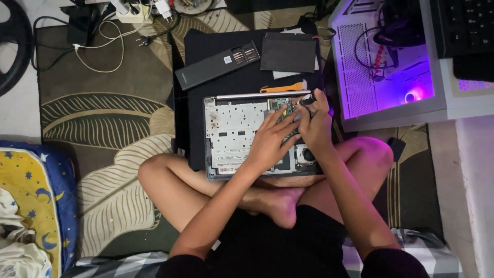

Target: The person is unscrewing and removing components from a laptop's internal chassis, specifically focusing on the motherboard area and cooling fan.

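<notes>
An opened laptop base [231,134] lies on a black mat [242,82] in front of my crossed legs, its inner frame, green circuit board [280,104] and fan [307,154] exposed. My left hand [270,140] rests fingers spread on the board area. My right hand [315,126] grips a black-handled screwdriver [307,101] pointed down at the board's upper right. An orange pry tool [282,88] lies just beyond the laptop's far edge.
A long black bit-set case [216,65] and a flat black panel [287,52] lie on the mat's far side. A lit desktop computer case [386,62] stands at right. Cables and a power strip [131,13] lie at top left; a star-patterned cushion [31,206] at left.
</notes>
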